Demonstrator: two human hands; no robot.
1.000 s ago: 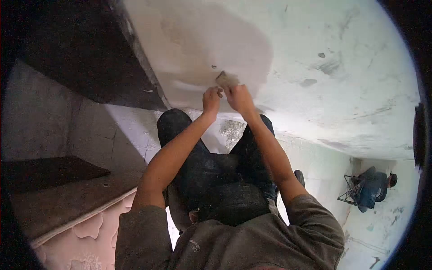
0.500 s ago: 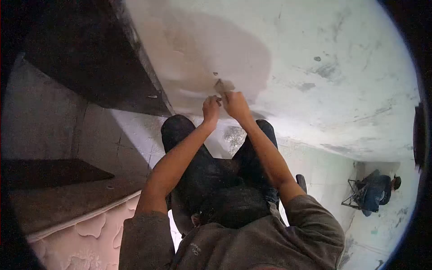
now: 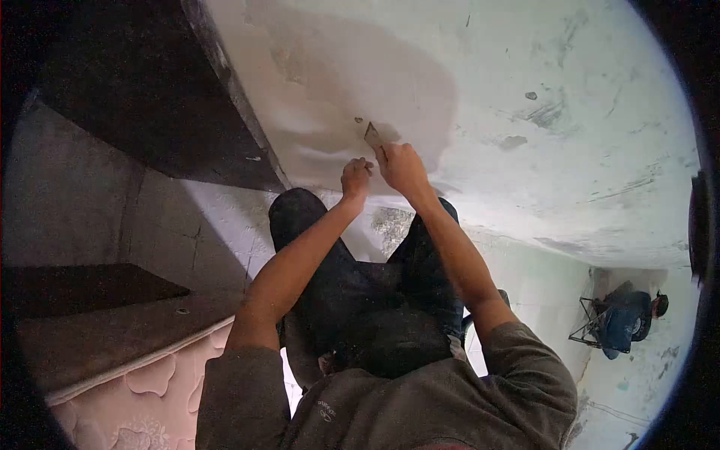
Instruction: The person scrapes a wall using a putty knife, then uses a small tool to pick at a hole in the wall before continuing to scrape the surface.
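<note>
My right hand (image 3: 405,169) is wrapped round a small putty knife (image 3: 373,138), its flat blade pointing up toward the wall (image 3: 487,67). Just beyond the blade's tip, a small dark chip or hole (image 3: 358,120) marks the wall. To the left of the knife, my left hand (image 3: 355,180) is closed, its fingers curled in. Something small and dark may be at its fingertips, too small to make out. The two hands are apart, above and between my knees.
A dark panel (image 3: 142,82) borders the wall at upper left. A pink quilted mattress (image 3: 142,390) lies at lower left, below a brown board (image 3: 112,337). Far right, another person (image 3: 628,319) sits on a folding chair (image 3: 586,321), facing away. Worn patches (image 3: 547,114) mark the wall.
My right hand has moved slightly right and away from my left hand, and the putty knife's blade shows more plainly. My left hand has shifted only a little.
</note>
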